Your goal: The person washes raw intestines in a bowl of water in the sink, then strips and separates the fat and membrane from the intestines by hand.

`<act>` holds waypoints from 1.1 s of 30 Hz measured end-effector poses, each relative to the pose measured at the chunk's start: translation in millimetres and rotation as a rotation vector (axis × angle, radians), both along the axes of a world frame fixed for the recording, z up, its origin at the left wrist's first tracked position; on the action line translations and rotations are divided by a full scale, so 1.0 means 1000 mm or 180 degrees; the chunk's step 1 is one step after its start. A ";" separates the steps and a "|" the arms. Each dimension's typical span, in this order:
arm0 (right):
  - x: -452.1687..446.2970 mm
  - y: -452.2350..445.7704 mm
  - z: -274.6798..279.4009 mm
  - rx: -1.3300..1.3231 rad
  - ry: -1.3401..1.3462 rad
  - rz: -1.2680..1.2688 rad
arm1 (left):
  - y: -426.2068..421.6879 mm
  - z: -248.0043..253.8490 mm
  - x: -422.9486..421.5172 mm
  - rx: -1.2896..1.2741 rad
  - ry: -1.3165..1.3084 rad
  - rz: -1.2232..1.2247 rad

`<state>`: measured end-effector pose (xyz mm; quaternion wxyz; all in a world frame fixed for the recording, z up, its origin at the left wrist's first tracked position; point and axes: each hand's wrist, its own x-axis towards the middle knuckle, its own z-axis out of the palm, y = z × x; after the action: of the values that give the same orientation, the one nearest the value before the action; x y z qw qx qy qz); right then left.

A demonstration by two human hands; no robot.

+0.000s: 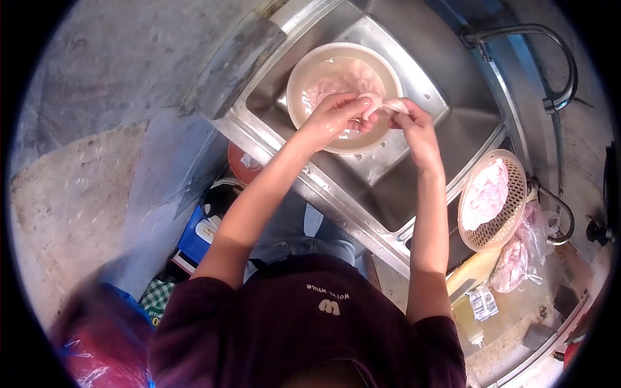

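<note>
Over a cream bowl in the sink, both hands grip a pale pink, slippery strip that looks like raw meat or intestine. My left hand pinches one end, its fingers curled around it. On the other end, my right hand closes with thumb and fingers. The strip is stretched a short way between them. Below, cloudy water and more pale pink pieces fill the bowl; the hands hide part of its near side.
A steel sink surrounds the bowl, with a curved faucet at upper right. To the right sits a perforated basket of pink pieces, beside a plastic bag of similar pieces. A red bag stands lower left.
</note>
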<state>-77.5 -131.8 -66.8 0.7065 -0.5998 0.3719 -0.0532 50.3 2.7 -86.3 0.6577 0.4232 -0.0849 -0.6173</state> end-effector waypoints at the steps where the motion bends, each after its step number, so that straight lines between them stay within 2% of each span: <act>1: 0.004 0.006 -0.005 -0.0334 -0.0135 -0.0065 | 0.001 0.000 -0.001 -0.0008 0.0075 0.0121; 4: 0.007 0.017 -0.015 -0.0992 0.0024 -0.0292 | -0.001 -0.003 -0.006 0.0046 0.0128 0.0374; 5: 0.004 0.020 -0.017 -0.0777 0.0208 -0.0231 | -0.001 -0.010 -0.008 0.0122 0.0034 0.0384; 9: 0.006 0.044 -0.027 0.0633 -0.0178 -0.0329 | -0.002 -0.019 -0.013 0.0434 -0.0250 0.0475; 12: 0.006 0.050 -0.038 0.1166 -0.0487 -0.0424 | 0.000 -0.017 -0.010 0.0470 -0.0016 0.0423; 18: 0.003 0.052 -0.044 0.0676 -0.0414 0.0021 | 0.001 -0.005 -0.008 0.0893 0.0057 0.0403; 21: 0.003 0.045 -0.031 0.0737 -0.0257 0.0181 | 0.003 -0.017 -0.009 0.0577 -0.0572 0.0531; 24: -0.003 0.040 -0.041 0.1553 -0.0644 -0.0203 | 0.001 -0.023 -0.002 0.0884 -0.0636 0.0203; 27: -0.002 0.036 -0.042 0.1907 -0.0805 -0.0456 | 0.001 -0.020 -0.004 0.1105 -0.0988 -0.0138; 30: -0.001 0.033 -0.048 0.1951 -0.0791 -0.0644 | 0.004 -0.020 -0.013 0.0881 -0.2706 0.0298; 33: 0.003 0.036 -0.047 0.1858 -0.0598 -0.0921 | 0.005 -0.013 -0.016 0.0003 -0.2778 0.0186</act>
<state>-74.2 -96.1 -113.6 0.8647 -0.3056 0.3860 -0.0993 34.6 7.7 -99.2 0.5773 0.6469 -0.3426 -0.3617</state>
